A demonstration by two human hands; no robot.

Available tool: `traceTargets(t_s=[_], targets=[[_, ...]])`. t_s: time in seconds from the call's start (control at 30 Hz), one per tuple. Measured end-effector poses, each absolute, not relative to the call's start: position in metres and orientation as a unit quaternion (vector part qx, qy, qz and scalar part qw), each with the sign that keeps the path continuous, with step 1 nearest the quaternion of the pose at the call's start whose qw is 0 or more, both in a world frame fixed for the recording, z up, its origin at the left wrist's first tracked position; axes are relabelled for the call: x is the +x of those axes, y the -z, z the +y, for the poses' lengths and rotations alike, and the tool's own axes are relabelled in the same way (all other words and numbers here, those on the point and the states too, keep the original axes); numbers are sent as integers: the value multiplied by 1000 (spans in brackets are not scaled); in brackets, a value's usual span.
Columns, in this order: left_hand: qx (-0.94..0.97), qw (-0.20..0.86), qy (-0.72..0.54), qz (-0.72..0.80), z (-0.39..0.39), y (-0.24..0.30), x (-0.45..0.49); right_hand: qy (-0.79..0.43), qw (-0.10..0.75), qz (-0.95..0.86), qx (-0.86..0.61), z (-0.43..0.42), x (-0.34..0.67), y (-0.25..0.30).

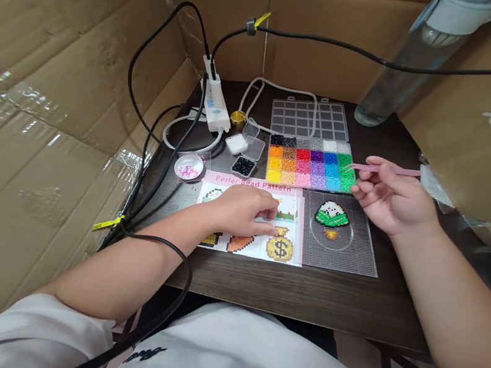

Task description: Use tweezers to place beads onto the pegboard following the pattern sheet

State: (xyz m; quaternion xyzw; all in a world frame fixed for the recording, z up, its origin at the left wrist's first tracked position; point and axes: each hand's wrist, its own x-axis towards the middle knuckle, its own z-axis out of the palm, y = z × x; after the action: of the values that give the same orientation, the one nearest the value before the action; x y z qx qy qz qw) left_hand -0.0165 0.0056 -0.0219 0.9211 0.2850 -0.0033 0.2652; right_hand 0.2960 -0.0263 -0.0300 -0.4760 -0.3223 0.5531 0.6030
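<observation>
My right hand [394, 196] is closed around pink tweezers [365, 167]. Their tips are over the green beads at the right edge of the bead box [308, 164]. My left hand [248, 211] lies palm down on the Perler bead pattern sheet [299, 237], with thumb and fingers bent but apart and nothing visible between them; it covers part of the printed pictures. To the right, a clear pegboard [360, 253] bears a bead figure [332, 216] in white, green and black. Just below that figure is a small orange-brown patch of beads [331, 235].
A white dish [188, 167] of pink beads stands left of the sheet. Small boxes of white beads [236, 143] and black beads [243, 166] sit behind it. Black cables [143, 148] loop beside a power strip [214, 103] and cross my left forearm. Cardboard walls [317, 39] enclose the table; a bottle [399, 78] stands behind.
</observation>
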Motion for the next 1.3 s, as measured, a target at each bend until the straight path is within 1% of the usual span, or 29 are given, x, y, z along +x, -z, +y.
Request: traceTargets(t_s=[0.23,0.5,0.83,1.3], targets=[[925,258,-8,278,5,22,-18,-558,603,-321,-471,-28,294,30],[928,249,-1,278,5,22,-21,-602,595,-296,-444,-27,289,25],[924,240,-8,297,3,22,-25,-607,578,-340,-426,-26,287,36],[921,259,-9,291,4,19,-24,-628,580,-311,-415,-24,287,33]])
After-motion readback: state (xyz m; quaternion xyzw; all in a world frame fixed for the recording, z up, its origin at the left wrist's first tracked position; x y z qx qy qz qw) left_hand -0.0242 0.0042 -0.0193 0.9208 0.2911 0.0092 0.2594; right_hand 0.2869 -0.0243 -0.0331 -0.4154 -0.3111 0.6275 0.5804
